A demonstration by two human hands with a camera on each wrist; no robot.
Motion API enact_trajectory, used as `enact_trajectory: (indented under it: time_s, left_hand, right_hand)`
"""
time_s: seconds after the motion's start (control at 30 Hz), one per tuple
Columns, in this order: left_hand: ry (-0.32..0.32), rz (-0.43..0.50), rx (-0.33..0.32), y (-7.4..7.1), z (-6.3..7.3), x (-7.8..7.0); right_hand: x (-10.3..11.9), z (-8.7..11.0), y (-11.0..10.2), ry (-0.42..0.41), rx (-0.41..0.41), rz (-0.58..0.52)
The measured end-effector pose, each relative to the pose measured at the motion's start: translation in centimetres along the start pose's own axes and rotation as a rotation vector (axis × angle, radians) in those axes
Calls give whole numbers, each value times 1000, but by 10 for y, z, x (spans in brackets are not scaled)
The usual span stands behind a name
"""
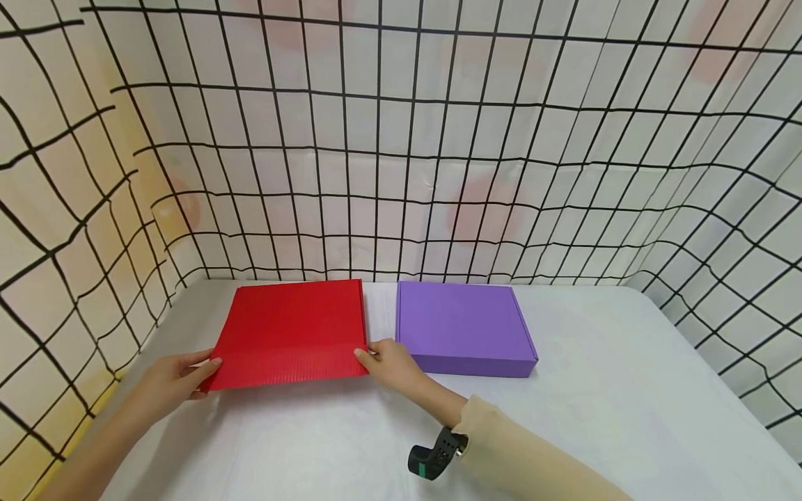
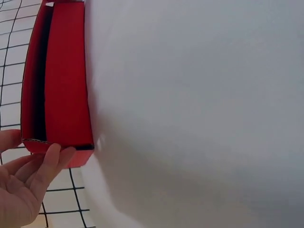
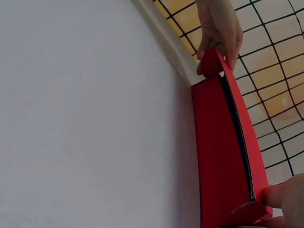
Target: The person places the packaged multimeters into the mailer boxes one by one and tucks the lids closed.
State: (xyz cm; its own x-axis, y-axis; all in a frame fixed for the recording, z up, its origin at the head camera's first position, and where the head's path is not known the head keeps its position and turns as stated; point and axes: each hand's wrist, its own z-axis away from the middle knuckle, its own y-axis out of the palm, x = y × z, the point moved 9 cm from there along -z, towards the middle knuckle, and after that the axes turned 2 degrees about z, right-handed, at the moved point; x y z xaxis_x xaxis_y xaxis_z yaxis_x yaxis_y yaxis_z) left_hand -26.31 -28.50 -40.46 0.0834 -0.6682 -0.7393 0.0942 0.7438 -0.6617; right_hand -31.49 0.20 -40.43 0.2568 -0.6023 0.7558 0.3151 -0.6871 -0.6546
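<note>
A red cardboard box [image 1: 294,320] lies at the left of the table, its lid partly raised at the front. My left hand [image 1: 172,383] pinches the lid's front left corner between thumb and fingers. At the front right corner, my right hand [image 1: 391,365] grips the lid's edge with its thumb on top. A dark gap shows between the lid and the front wall [image 2: 66,76] in the left wrist view. The right wrist view shows a side flap [image 3: 211,61] bent out under the left hand. The inside of the box is hidden.
A closed purple box [image 1: 464,327] sits just right of the red one, close to my right hand. White cloth covers the table [image 1: 626,403]. Black netting [image 1: 407,153] stands along the back and both sides. A black strap [image 1: 432,456] hangs at the right wrist.
</note>
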Motion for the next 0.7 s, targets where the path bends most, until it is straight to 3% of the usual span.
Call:
enact_trajectory:
  time_s: [0.3, 0.57, 0.7]
  left_hand:
    - [52, -11, 63, 2, 2, -5]
    - [41, -14, 119, 4, 1, -8]
    - [-3, 14, 152, 5, -1, -9]
  right_hand:
    - [-17, -2, 3, 192, 67, -78]
    - [-14, -2, 1, 145, 110, -45]
    - [-13, -2, 0, 146, 113, -36]
